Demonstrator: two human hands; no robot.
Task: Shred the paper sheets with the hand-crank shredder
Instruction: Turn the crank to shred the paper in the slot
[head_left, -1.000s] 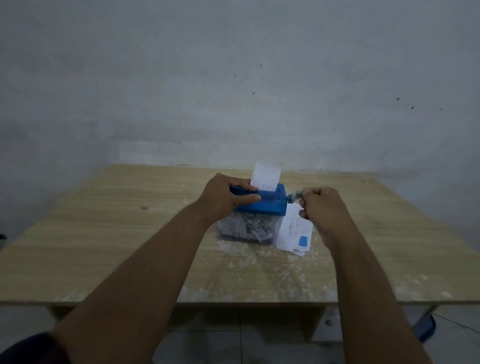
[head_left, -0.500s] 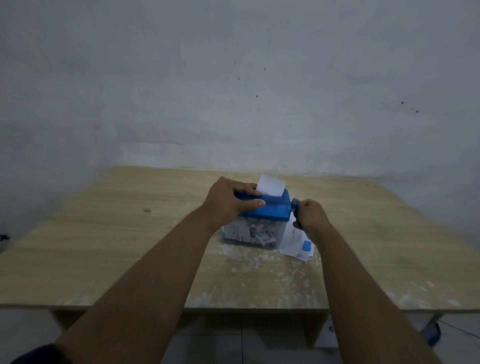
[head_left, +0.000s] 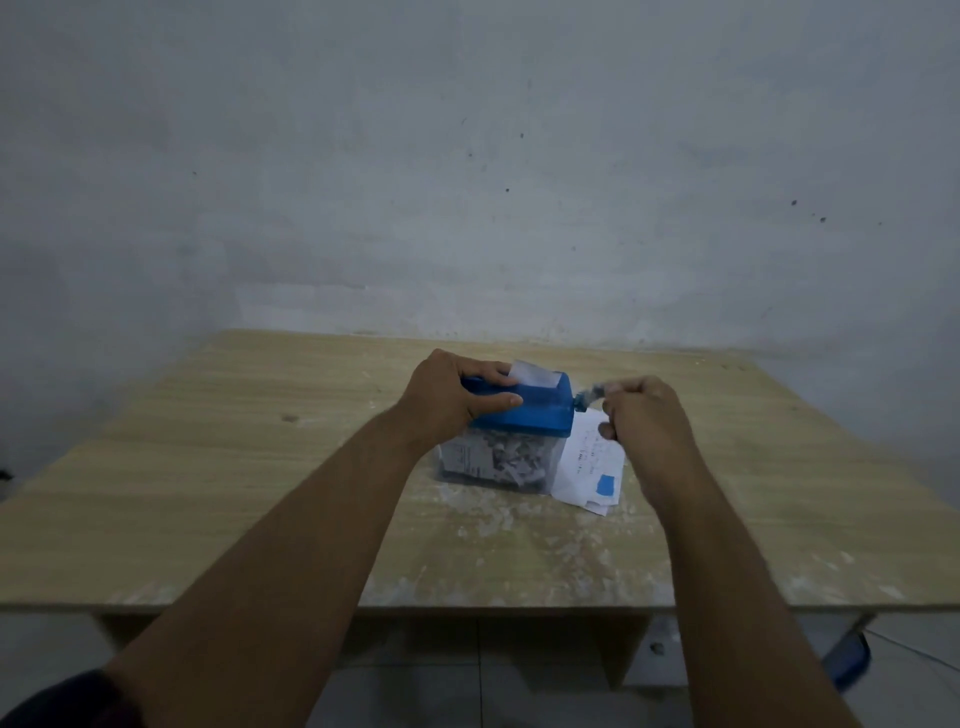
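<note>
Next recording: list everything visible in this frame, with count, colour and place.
shredder: one, blue top over clear base, mid-table
shreds: many, white-grey, inside the shredder's base
sheet in slot: one, white, sticking up from the shredder's top
crank: one, blurred, on the shredder's right side
loose sheets: at least two, white with a blue patch, flat beside the shredder
scraps: scattered, whitish, on the table nearer the person
table: one, light wood
wall: grey, behind
blue object: one, on the floor, unclear
left hand: grips the shredder's top
right hand: grips the crank

The single head-worn view looks forward and down across the table (head_left: 208, 467) toward the wall (head_left: 467, 156).
</note>
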